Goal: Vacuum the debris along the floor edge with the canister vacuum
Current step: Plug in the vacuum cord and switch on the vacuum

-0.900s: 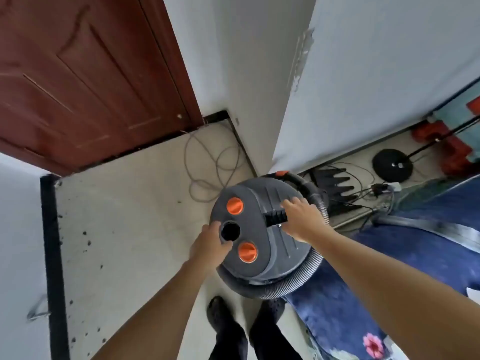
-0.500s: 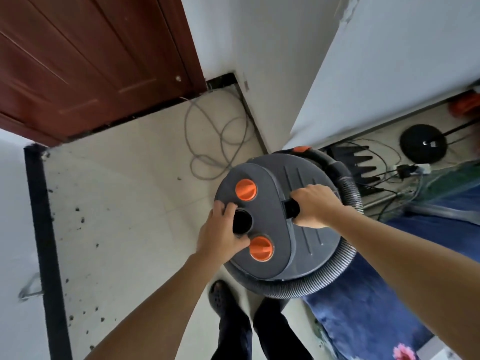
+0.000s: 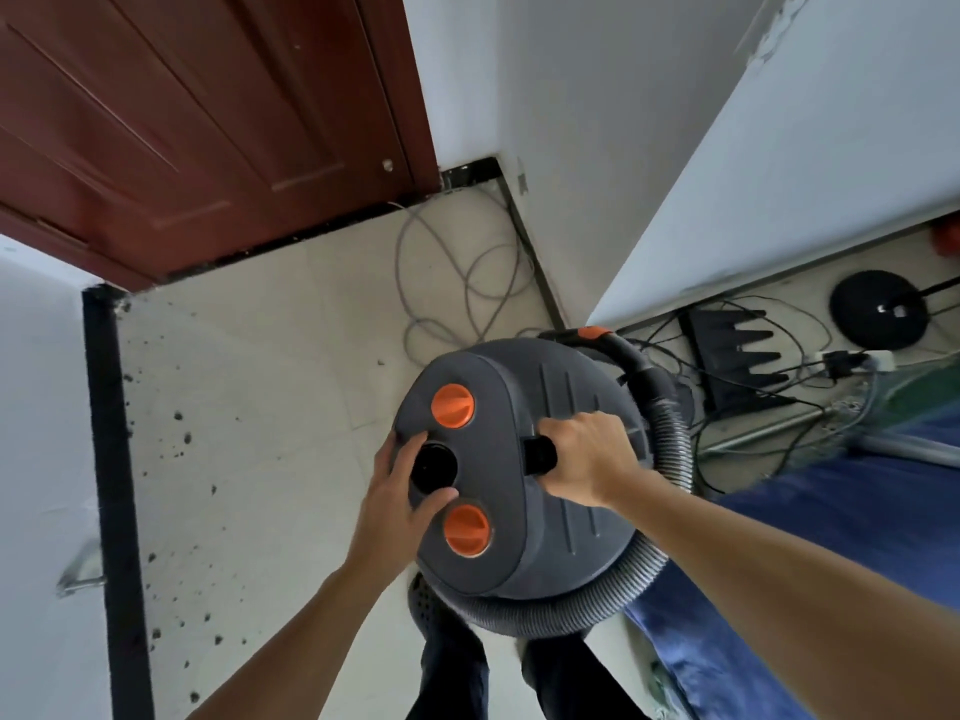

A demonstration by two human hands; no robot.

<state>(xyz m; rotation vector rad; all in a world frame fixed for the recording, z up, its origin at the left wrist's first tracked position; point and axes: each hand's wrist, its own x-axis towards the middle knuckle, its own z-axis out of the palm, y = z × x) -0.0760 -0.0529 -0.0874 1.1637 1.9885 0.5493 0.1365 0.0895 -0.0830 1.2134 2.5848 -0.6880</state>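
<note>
A grey canister vacuum [image 3: 524, 522] with two orange knobs sits in front of me, seen from above. My right hand [image 3: 587, 459] is closed around its black carry handle [image 3: 537, 457]. My left hand [image 3: 400, 491] rests on the lid's left edge, fingers curled around the black round port [image 3: 434, 467]. A ribbed grey hose [image 3: 670, 454] loops round the canister's right side. Dark debris specks [image 3: 179, 439] lie scattered on the pale floor along the black skirting [image 3: 111, 459] at the left.
A brown door [image 3: 208, 122] stands at the top left. A grey cable [image 3: 467, 283] coils on the floor by the wall corner. Black cables, a power strip [image 3: 852, 363] and a round black base [image 3: 878, 309] lie to the right. A blue rug [image 3: 857, 522] covers the right floor.
The vacuum has come up closer to me and looms larger. My left hand has slid from the lid's rim to curl around the black port. My right hand has stayed on the handle.
</note>
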